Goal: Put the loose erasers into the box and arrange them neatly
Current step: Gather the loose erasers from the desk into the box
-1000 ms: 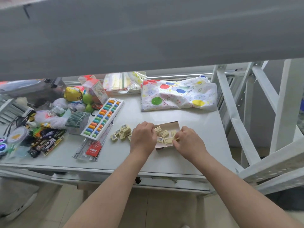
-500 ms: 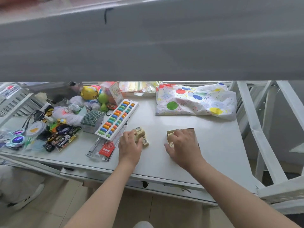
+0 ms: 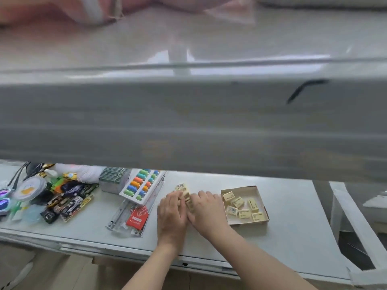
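A shallow brown cardboard box (image 3: 260,194) lies on the white table, with several pale yellow erasers (image 3: 244,213) scattered loosely inside it. Left of the box sits a small pile of loose erasers (image 3: 182,188) with barcode labels. My left hand (image 3: 171,214) and my right hand (image 3: 206,210) rest side by side on this pile, fingers curled over the erasers and pressing them together between the two hands. Most of the pile is hidden under my fingers.
A bead abacus (image 3: 142,186) and a clear ruler set with a red card (image 3: 134,218) lie left of my hands. Toy cars (image 3: 67,200) and other clutter fill the table's left end. A grey shelf beam (image 3: 188,122) overhangs the table. White frame bars (image 3: 356,227) stand at right.
My right hand left the box and joined my left hand on the loose pile. The box's contents are now uncovered. The camera tilted up and shifted.
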`<move>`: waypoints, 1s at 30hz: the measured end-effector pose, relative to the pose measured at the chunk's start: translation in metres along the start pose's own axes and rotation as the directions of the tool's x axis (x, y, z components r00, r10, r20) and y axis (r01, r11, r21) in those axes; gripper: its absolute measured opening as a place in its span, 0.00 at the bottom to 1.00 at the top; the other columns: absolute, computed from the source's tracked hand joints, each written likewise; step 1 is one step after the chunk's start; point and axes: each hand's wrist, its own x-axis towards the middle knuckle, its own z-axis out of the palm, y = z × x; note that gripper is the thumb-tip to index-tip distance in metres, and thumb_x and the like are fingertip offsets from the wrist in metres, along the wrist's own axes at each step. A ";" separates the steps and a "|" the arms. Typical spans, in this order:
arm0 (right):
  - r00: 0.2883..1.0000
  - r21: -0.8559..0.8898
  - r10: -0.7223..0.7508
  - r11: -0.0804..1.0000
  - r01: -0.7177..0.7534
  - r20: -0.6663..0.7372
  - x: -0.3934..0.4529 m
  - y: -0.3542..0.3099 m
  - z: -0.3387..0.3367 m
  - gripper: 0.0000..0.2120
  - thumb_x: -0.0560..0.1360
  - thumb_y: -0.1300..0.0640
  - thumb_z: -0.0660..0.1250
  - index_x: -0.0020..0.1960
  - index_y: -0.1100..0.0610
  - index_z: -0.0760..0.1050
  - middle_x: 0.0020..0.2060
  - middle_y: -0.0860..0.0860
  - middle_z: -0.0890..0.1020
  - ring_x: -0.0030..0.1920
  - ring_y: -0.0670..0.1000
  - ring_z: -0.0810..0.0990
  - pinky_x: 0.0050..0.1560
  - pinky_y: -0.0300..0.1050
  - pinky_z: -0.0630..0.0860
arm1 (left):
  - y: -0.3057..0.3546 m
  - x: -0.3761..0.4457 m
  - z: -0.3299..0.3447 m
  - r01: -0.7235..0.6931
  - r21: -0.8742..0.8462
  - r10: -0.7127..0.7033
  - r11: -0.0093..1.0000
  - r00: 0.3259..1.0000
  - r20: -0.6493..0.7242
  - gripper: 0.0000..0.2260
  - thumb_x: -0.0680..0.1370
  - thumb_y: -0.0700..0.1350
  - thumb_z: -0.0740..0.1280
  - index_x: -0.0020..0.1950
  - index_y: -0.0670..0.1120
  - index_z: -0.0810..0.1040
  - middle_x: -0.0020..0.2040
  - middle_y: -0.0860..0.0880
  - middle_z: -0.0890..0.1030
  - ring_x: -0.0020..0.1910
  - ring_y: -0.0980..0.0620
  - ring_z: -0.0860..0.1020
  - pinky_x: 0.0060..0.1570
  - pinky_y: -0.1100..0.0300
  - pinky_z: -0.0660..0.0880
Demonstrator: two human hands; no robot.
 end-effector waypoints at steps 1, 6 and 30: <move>0.999 0.025 0.013 1.000 -0.012 -0.033 0.005 -0.005 0.003 0.08 0.67 0.48 0.72 0.41 0.52 0.78 0.36 0.50 0.81 0.38 0.55 0.81 0.39 0.50 0.75 | 0.000 0.000 -0.003 0.008 -0.054 -0.009 0.999 1.000 -0.013 0.10 0.80 0.41 0.64 0.61 0.45 0.78 0.54 0.49 0.82 0.51 0.54 0.77 0.54 0.61 0.73; 0.991 0.277 0.101 0.953 -0.122 0.088 0.012 -0.013 -0.002 0.15 0.78 0.54 0.61 0.64 0.54 0.73 0.55 0.53 0.76 0.55 0.56 0.76 0.57 0.48 0.72 | 0.000 0.003 -0.026 0.059 -0.349 -0.033 0.935 0.996 0.080 0.13 0.81 0.35 0.63 0.62 0.46 0.81 0.51 0.50 0.76 0.52 0.57 0.77 0.53 0.71 0.75; 0.884 0.973 0.453 0.122 -0.194 0.120 -0.082 0.076 -0.084 0.12 0.70 0.69 0.76 0.52 0.60 0.83 0.48 0.61 0.88 0.49 0.57 0.86 0.57 0.53 0.77 | 0.055 0.003 -0.036 0.272 -0.499 0.026 0.823 0.859 0.512 0.09 0.73 0.42 0.76 0.49 0.52 0.80 0.47 0.54 0.84 0.46 0.60 0.81 0.42 0.68 0.77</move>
